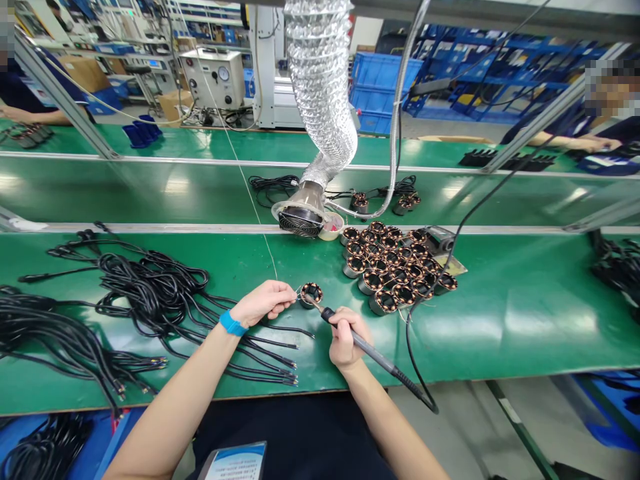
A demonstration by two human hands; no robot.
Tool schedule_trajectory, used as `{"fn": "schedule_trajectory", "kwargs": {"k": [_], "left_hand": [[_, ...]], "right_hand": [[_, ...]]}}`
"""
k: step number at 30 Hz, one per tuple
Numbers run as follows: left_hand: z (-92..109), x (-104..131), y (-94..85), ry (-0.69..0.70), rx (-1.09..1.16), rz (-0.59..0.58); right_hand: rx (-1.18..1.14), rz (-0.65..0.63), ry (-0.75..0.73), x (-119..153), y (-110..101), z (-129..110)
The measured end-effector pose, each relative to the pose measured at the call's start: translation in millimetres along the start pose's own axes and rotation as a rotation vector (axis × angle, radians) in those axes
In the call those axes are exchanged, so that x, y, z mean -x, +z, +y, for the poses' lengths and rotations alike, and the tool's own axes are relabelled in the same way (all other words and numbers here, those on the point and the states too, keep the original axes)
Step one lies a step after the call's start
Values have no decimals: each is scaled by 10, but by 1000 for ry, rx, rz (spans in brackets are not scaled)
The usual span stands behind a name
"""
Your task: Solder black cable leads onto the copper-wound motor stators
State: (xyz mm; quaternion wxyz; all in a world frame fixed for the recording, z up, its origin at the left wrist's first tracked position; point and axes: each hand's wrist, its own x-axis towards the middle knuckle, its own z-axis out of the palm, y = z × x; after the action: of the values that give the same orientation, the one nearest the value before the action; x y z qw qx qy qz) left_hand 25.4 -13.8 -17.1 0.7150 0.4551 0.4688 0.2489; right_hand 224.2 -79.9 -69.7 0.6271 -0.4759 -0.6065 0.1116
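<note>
My left hand (270, 301), with a blue band at the wrist, pinches something thin, seemingly the solder wire (274, 263) that hangs from above, beside a single copper-wound stator (311, 295). The fine leads at its fingertips are too small to tell apart. My right hand (349, 333) is wrapped round a soldering iron (367, 347), whose tip reaches the near side of that stator. Black cables (165, 287) lie left of and below my left hand, their stripped ends pointing right. Several more stators (395, 263) stand grouped to the right.
A fume extractor (303, 217) on a silver duct hangs behind the single stator, beside a tape roll (331, 227). The iron's black cord (453, 250) crosses the right side. More black cables (617, 267) lie far right. Other people sit across the bench at both sides.
</note>
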Motion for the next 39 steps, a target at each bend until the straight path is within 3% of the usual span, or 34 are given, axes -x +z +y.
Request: {"fn": "schedule_trajectory", "kwargs": {"k": [8, 12, 16, 22, 31, 39], "left_hand": [[-8, -10, 2, -7, 18, -8], [-24, -22, -2, 1, 33, -23], [-55, -34, -9, 39, 52, -29], [-57, -31, -64, 61, 48, -75], [25, -14, -82, 52, 85, 14], [-35, -72, 32, 93, 15, 106]], "right_hand": [[-6, 39, 39, -46, 43, -39], [-11, -1, 41, -153, 93, -88], [62, -155, -8, -237, 177, -98], [153, -384, 39, -244, 292, 1], [60, -452, 62, -304, 231, 76], [32, -464, 33, -299, 218, 120]]}}
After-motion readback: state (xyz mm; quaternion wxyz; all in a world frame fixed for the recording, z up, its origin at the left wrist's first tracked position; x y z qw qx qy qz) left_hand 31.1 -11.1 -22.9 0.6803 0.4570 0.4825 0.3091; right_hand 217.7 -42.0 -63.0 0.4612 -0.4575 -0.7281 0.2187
